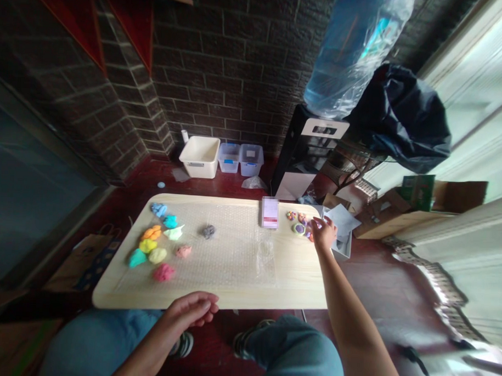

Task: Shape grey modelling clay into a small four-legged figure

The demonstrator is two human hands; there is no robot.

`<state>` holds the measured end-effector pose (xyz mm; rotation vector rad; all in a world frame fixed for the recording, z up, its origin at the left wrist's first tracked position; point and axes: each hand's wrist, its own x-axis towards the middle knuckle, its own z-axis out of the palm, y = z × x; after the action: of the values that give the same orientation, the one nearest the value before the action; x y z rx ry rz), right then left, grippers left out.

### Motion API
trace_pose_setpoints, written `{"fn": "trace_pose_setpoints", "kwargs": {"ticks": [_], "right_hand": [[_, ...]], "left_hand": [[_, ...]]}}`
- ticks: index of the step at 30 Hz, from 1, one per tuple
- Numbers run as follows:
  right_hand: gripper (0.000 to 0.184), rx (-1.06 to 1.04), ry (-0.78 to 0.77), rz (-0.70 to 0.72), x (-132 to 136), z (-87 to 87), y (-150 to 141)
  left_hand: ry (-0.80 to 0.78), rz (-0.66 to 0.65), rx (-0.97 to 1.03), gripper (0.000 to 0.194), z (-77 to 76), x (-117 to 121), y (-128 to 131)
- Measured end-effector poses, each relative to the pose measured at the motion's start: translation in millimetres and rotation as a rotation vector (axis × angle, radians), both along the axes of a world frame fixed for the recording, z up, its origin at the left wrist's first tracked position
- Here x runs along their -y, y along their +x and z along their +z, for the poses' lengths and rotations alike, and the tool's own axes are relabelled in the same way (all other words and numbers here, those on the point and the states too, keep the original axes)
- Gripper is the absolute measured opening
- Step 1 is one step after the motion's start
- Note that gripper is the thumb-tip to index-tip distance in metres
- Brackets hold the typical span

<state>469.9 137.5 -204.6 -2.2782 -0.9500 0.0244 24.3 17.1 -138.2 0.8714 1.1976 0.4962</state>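
Observation:
My right hand (324,233) is at the table's right end, fingers bent down and drawn together at a small purplish clay piece (318,224), partly hidden by them. Beside it lie several small coloured clay shapes, among them a round green-rimmed purple one (299,229) and a multicoloured one (290,215). My left hand (195,308) hovers at the table's front edge, loosely curled, with nothing visible in it. Lumps of soft clay lie on the left side, including pink (164,271), orange (152,232) and blue (158,209). A grey lump (209,231) sits apart from them.
Bubble wrap (232,258) covers much of the pale table (299,291). A phone (270,213) lies at the back edge. Behind stand a white bin (200,159), two clear boxes and a water dispenser (307,151). Cardboard boxes (398,218) are at the right.

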Motion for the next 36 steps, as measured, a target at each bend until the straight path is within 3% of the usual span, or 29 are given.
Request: {"fn": "trace_pose_setpoints", "kwargs": {"ticks": [3,5,9,14,19,23,27,31,36], "right_hand": [[0.031,-0.057,0.154,0.011,23.0,6.6,-15.8],[0.037,-0.103,0.256,0.024,45.7,8.3,-33.2],[0.048,-0.239,0.385,0.034,100.6,7.8,-83.3],[0.043,-0.449,0.419,0.029,159.7,9.7,-147.1],[0.043,-0.571,0.435,-0.012,190.5,17.4,-178.2],[0.044,-0.628,0.443,-0.074,203.5,27.0,-184.7],[0.047,-0.695,0.45,-0.117,212.7,35.9,-189.8],[0.046,-0.764,0.464,-0.114,216.0,43.8,-202.0],[0.046,-0.824,0.439,-0.036,214.2,59.8,-225.8]], "left_hand": [[0.229,-0.101,-0.163,0.04,-20.2,-18.8,-5.3],[0.493,-0.139,-0.345,0.036,-32.2,-43.1,-4.3],[0.658,-0.088,-0.52,0.045,-48.4,-108.2,10.1],[0.736,-0.098,-0.739,0.048,-59.8,-163.9,32.1],[0.66,-0.129,-0.816,0.038,-66.7,-171.2,38.0],[0.611,-0.091,-0.703,0.038,-63.1,-166.7,36.4],[0.527,0.006,-0.445,0.037,-49.3,-161.0,36.6],[0.342,0.101,-0.089,0.035,-24.0,-148.2,35.0],[0.087,0.205,0.424,0.029,18.7,-111.9,13.0]]}}
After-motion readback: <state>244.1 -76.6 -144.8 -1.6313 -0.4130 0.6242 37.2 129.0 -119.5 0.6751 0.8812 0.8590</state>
